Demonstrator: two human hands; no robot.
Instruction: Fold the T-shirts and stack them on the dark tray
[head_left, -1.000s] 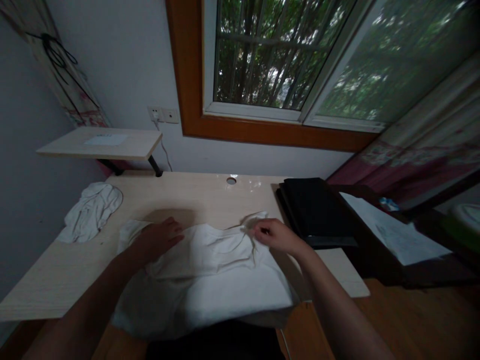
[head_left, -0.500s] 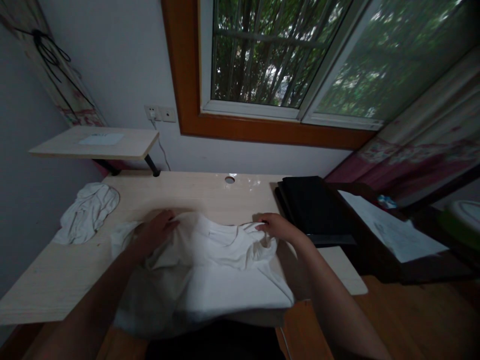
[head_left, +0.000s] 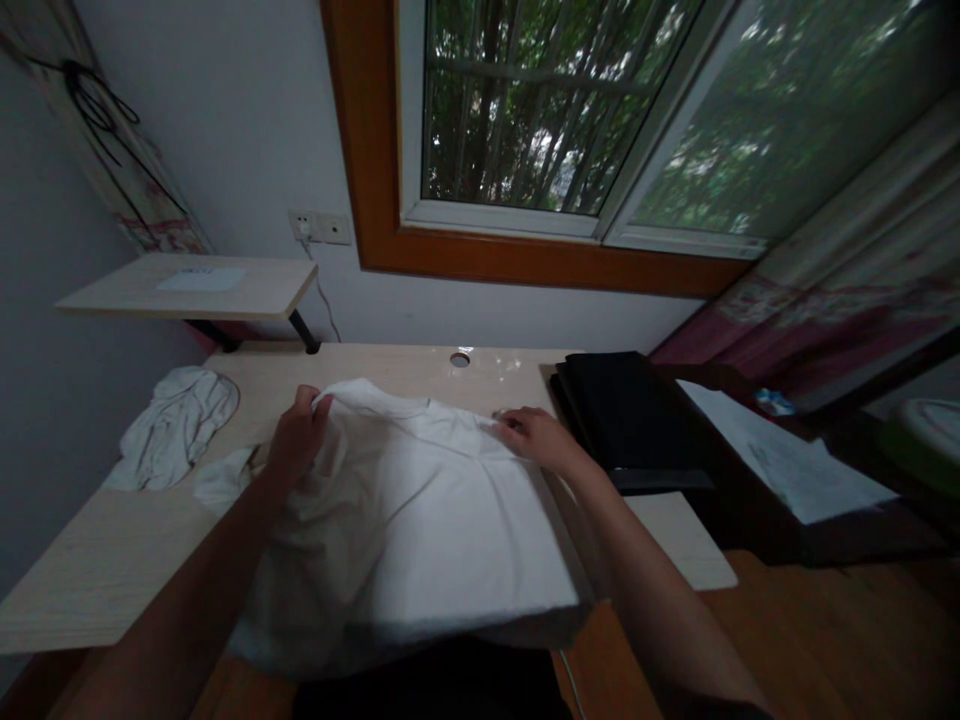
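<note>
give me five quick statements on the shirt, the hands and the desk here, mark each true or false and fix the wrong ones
1. The left hand and the right hand both hold the far edge of the white fabric shirt. True.
2. The shirt is folded into a small square. False: it is spread out over the pale wooden desk.
3. A crumpled white cloth lies on the desk, left of the shirt. True.
4. The left hand is touching the crumpled white cloth. False: the cloth lies apart from both hands.
5. A flat black stack lies to the right of the shirt. True.
</note>
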